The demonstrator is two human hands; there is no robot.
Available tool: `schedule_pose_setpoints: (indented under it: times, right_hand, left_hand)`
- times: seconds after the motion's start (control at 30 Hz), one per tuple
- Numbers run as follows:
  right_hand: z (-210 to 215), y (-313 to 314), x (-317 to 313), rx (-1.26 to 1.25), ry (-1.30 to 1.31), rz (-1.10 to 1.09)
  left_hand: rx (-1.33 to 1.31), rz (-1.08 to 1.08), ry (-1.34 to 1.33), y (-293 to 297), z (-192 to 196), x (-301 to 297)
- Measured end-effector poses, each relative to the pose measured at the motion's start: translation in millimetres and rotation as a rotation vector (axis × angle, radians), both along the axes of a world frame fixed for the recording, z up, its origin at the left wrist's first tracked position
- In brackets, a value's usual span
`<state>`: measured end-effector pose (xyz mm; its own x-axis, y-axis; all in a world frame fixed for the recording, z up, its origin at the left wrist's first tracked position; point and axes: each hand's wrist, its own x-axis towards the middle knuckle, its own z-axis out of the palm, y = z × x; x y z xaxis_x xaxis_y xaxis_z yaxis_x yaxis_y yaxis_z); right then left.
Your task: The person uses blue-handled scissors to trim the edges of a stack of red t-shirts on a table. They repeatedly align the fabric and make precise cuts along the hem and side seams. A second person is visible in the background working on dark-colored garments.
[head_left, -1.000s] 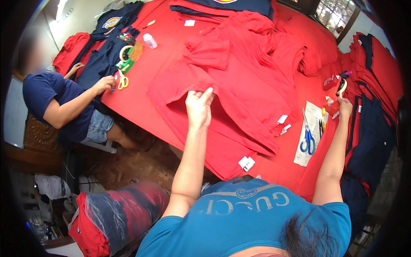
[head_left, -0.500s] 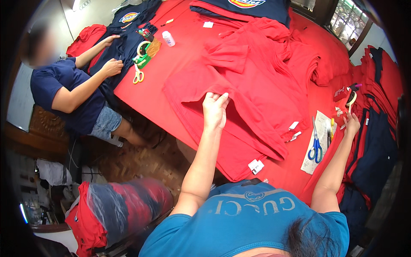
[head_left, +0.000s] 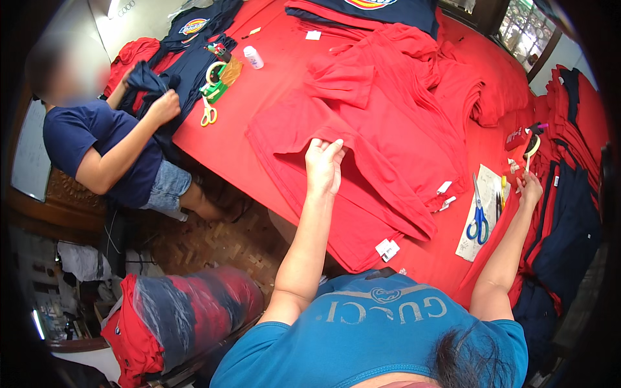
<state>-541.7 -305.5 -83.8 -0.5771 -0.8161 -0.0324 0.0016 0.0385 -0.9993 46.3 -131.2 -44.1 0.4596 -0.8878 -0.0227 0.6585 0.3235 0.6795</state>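
Observation:
My left hand (head_left: 325, 163) is closed on the hem of a red T-shirt (head_left: 394, 142) spread on the table, holding the edge up so that the shirt gapes beside it. Far to the right, my right hand (head_left: 530, 188) has its fingers pinched at the lower end of a cream tape strip that hangs from a tape roll (head_left: 532, 146). Blue-handled scissors (head_left: 477, 223) lie on a written paper sheet (head_left: 467, 248) left of my right forearm. White labels (head_left: 387, 249) show at the near edge of the red shirts.
Stacked red and navy garments (head_left: 566, 216) line the right side. A co-worker (head_left: 107, 145) stands at the left handling a navy garment (head_left: 147, 83). Nearby on the red table (head_left: 220, 145) are yellow-handled scissors (head_left: 207, 115), a green tape dispenser (head_left: 215, 92) and a white bottle (head_left: 253, 57). A wrapped garment bundle (head_left: 194, 310) sits lower left.
The co-worker has lifted part of the navy garment off the table, with both hands raised. My left hand stays at the red hem, and my right hand has barely shifted beside the tape.

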Motion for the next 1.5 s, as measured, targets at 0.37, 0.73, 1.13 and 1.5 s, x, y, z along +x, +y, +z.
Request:
schedule_pose_setpoints:
  times: [0.37, 0.73, 1.13, 1.5]
  right_hand:
    - [5.2, -5.3, -0.7, 0.095, 0.289, 0.002]
    - [47.9, 40.6, 69.8, -0.254, 0.931, -0.037]
    - [124.2, 73.5, 487.2, -0.36, 0.891, 1.253]
    - [115.3, 56.3, 505.1, -0.223, 0.574, 1.531]
  left_hand:
    - [0.01, 0.033, 0.014, -1.0, 9.7, -1.1]
    - [-0.007, 0.042, 0.074, -6.2, 3.5, 12.4]
    - [0.174, 0.052, -0.313, 2.2, 38.1, 34.9]
    - [0.239, 0.049, -0.428, 3.0, 29.4, 42.3]
